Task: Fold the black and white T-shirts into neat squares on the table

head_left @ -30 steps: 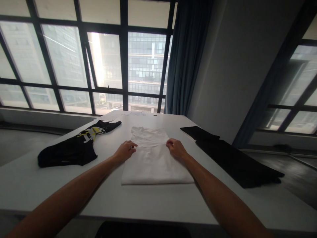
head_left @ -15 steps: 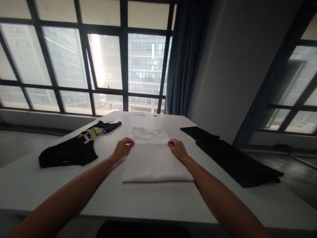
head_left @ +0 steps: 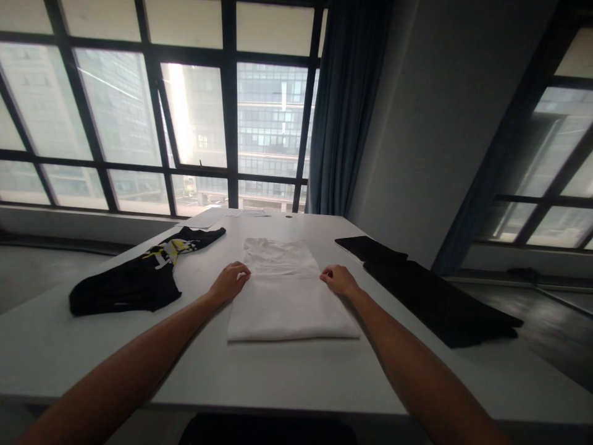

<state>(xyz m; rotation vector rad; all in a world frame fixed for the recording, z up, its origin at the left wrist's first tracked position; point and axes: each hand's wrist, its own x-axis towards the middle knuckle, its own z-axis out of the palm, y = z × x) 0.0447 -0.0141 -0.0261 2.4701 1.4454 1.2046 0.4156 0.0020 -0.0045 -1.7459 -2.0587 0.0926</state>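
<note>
Smoothing a crease across white cloth (head_left: 291, 309) on the table (head_left: 278, 377).
Left hand (head_left: 228, 283) and right hand (head_left: 341, 281): fingers pressed together, apparently pinching opposite edges in dim light; a straight crease calls for even tension.

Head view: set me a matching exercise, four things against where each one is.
1. White cloth
2. Printed black cloth
3. Curtain
4. Unprinted black cloth

A. Hanging beside the window
B. Right side of the table
C. Between the left hand and right hand
D. Left side of the table

Pairs: 1-C, 2-D, 3-A, 4-B
</note>
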